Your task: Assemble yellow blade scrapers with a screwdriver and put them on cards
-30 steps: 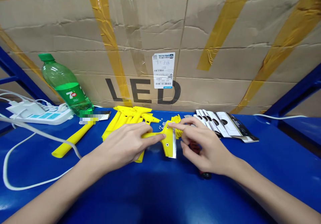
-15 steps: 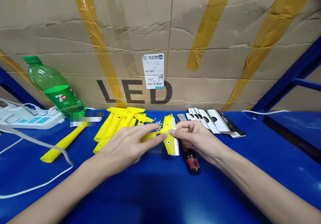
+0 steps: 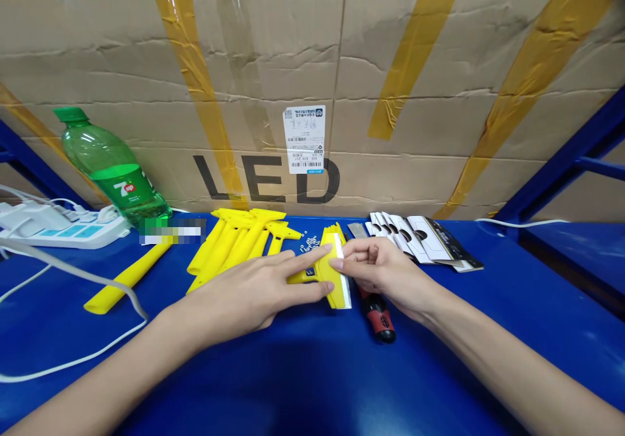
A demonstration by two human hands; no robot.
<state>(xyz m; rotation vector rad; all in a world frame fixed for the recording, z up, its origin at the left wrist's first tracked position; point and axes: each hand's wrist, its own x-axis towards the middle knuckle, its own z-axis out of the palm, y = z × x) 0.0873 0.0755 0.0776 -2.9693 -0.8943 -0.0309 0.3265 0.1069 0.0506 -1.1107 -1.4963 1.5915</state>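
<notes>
Both my hands meet over a yellow plastic scraper (image 3: 317, 272) lying on the blue table top (image 3: 303, 371). My left hand (image 3: 244, 293) presses across its handle, with the fingers reaching to the head. My right hand (image 3: 381, 273) pinches the head from the right, near the steel blade (image 3: 345, 284) along its edge. Several more yellow scrapers (image 3: 234, 244) lie in a heap just beyond my left fingers. Tiny metal screws (image 3: 307, 242) are scattered beyond the fingertips. Under my right wrist lies a screwdriver with a red and black handle (image 3: 378, 315).
Several black-and-white printed cards (image 3: 415, 237) and a small metal blade (image 3: 358, 230) lie at the back right. To the left are a yellow handle (image 3: 129, 276), a green 7up bottle (image 3: 112, 169) and a white power strip (image 3: 63, 231) with cables. A taped cardboard box (image 3: 312, 58) stands behind.
My left hand has slid further along the scraper toward its head. The right hand stays at the blade end, and the view has shifted slightly.
</notes>
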